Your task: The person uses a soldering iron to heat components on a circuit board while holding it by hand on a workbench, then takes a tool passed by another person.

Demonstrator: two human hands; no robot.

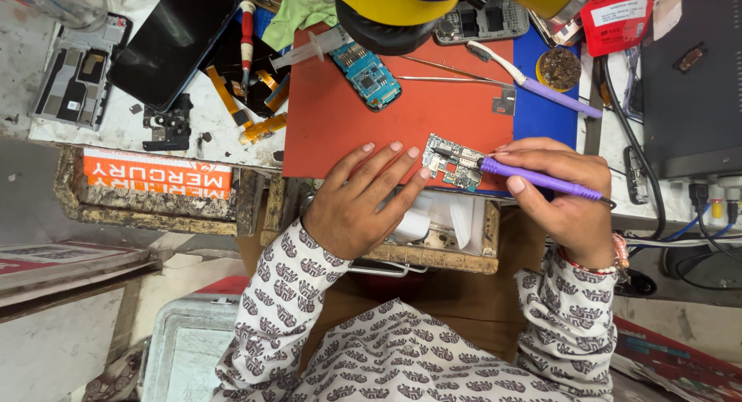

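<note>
Nearest the person, the left hand (357,205) lies flat and open on the near edge of the red mat (340,124), its fingertips touching the left side of a small circuit board (454,161); it holds nothing. The right hand (563,189), just right of the board, has its grip closed on a purple soldering iron (533,178), whose tip rests on the board. Farther across the mat from the board lie a blue phone board (369,75), tweezers (440,79) and a purple-handled toothbrush (533,79). Far left of the mat on the desk (127,127) lies a dark smartphone (171,42).
</note>
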